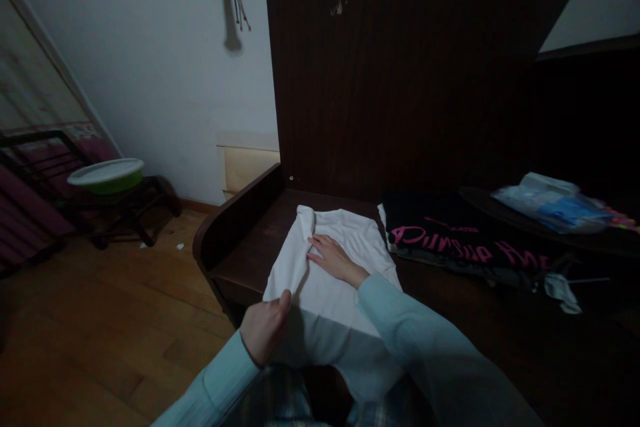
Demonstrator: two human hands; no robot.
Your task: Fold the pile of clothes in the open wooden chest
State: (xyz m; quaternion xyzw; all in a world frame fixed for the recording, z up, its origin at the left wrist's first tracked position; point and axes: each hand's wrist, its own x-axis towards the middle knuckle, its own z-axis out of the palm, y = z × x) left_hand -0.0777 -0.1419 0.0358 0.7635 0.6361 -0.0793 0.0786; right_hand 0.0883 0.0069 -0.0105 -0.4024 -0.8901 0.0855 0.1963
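Note:
A white garment (340, 300) lies spread on a dark wooden surface, and its lower part hangs over the front edge toward my lap. Its left side is folded inward as a long strip. My left hand (267, 325) is closed on the lower end of that folded side, thumb on top. My right hand (336, 259) lies flat on the garment, fingers stretched out and their tips at the edge of the fold. Whether the garment is a shirt or something else, I cannot tell.
A stack of dark clothes (465, 237) with pink lettering lies to the right, near a plastic-wrapped pack (555, 203). A raised wooden side edge (240, 203) bounds the surface on the left. Farther left, a chair (125, 207) bears a green basin (113, 180).

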